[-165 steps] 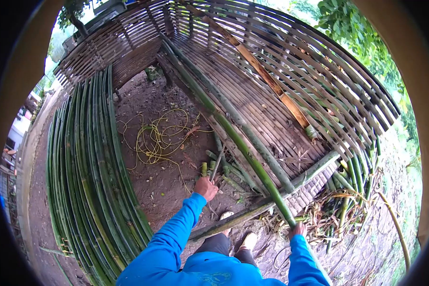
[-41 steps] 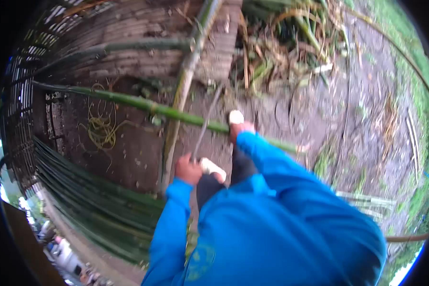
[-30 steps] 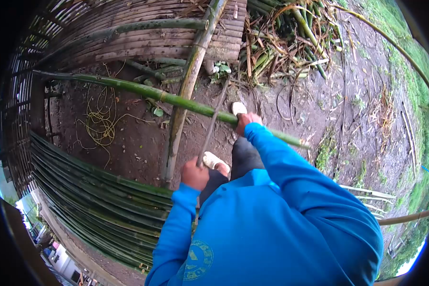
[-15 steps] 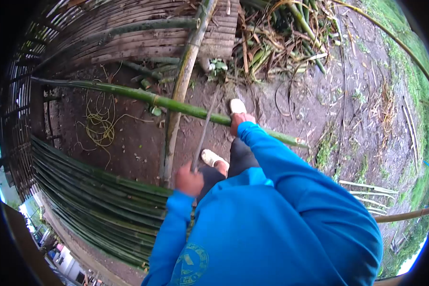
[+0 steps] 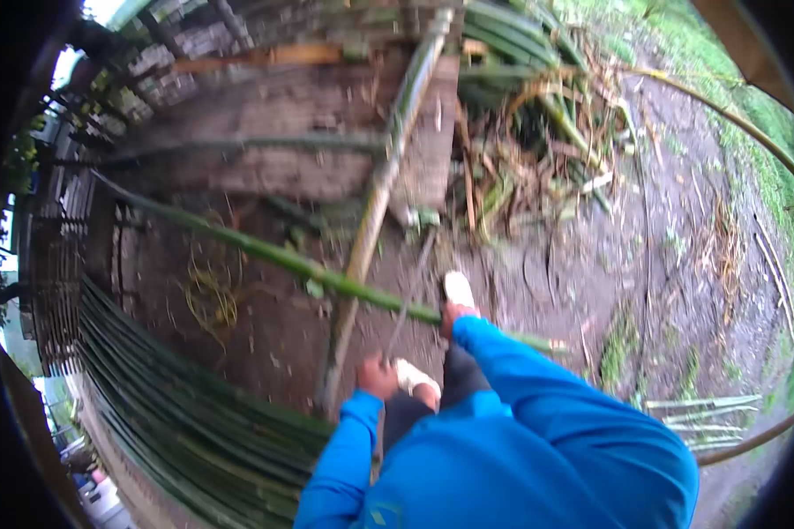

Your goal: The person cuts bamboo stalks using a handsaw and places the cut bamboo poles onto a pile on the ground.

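My right hand (image 5: pixel 457 317) is closed around a long green bamboo pole (image 5: pixel 282 256) near its right-hand end. The pole slopes across the view and passes over a thicker, weathered bamboo post (image 5: pixel 375 212). In my left hand (image 5: pixel 378 377) is a long, narrow-bladed machete (image 5: pixel 417 275), its fingers wrapped round the handle. The blade points away from me and crosses the pole just left of my right hand; motion blur hides whether it touches.
Many split green bamboo strips (image 5: pixel 194 414) lie side by side at lower left. A slatted bamboo platform (image 5: pixel 265 115) stands ahead, beside a heap of cut bamboo and shavings (image 5: pixel 538 150). Yellow cord (image 5: pixel 212 304) lies coiled on the dirt; pale strips (image 5: pixel 706 414) lie at right.
The whole view has shifted, bringing the scene lower and showing more of the platform. My left hand with the machete is closer to the pole. My right hand keeps its grip.
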`<state>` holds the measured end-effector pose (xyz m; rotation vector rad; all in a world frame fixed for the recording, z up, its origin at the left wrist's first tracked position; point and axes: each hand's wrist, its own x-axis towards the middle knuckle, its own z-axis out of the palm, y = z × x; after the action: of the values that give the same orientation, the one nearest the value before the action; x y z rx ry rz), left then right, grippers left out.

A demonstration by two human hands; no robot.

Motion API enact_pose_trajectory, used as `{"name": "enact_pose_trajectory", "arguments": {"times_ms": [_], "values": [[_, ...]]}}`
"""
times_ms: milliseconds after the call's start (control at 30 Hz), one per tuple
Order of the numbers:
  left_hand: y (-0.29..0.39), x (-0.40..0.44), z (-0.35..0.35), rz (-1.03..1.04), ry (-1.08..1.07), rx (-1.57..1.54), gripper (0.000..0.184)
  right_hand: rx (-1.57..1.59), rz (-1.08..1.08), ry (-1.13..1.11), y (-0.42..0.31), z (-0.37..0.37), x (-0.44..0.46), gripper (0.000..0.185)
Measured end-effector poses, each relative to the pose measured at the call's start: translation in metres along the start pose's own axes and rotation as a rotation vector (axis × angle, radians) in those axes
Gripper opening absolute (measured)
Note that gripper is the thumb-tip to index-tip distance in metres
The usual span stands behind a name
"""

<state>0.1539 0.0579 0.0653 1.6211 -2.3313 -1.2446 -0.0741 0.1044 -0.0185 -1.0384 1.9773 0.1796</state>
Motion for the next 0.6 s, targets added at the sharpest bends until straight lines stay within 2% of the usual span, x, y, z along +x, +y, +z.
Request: {"name": "enact_pose_trajectory", "arguments": {"times_ms": [33, 100, 200, 233, 267, 300, 367, 433, 533, 600], "values": [[0.003, -0.002, -0.006, -0.050, -0.065, 0.016, 0.014, 0.057, -0.023, -0.145, -0.003, -0.022, -0.012, 0.031], [-0.006, -0.004, -0.006, -0.044, -0.051, 0.007, 0.014, 0.062, 0.068, -0.107, -0.008, -0.020, -0.019, 0.031], [0.015, -0.007, -0.010, -0.010, -0.036, -0.091, 0.018, -0.161, -0.017, 0.130, -0.007, 0.009, -0.014, 0.028], [0.042, -0.011, -0.030, 0.025, -0.064, -0.004, 0.022, 0.069, 0.050, 0.144, -0.007, 0.019, -0.012, 0.021], [0.054, -0.018, -0.040, -0.039, -0.124, -0.027, 0.026, 0.120, 0.058, 0.143, -0.008, 0.020, -0.020, 0.016], [0.047, -0.024, -0.042, -0.021, -0.114, -0.082, 0.027, 0.050, 0.077, 0.077, -0.011, 0.014, -0.024, 0.019], [0.048, -0.050, -0.070, -0.057, -0.149, 0.044, 0.021, 0.035, 0.063, 0.037, -0.018, -0.016, -0.033, 0.027], [0.034, -0.091, -0.097, -0.070, -0.167, 0.155, 0.018, 0.012, 0.089, -0.010, -0.019, -0.019, -0.029, 0.027], [0.044, -0.114, -0.109, -0.081, -0.110, 0.142, 0.010, 0.025, 0.079, -0.028, -0.020, -0.018, -0.034, 0.026], [0.061, -0.105, -0.114, -0.115, -0.134, 0.078, 0.013, -0.010, 0.053, -0.052, -0.020, -0.019, -0.032, 0.029]]}}
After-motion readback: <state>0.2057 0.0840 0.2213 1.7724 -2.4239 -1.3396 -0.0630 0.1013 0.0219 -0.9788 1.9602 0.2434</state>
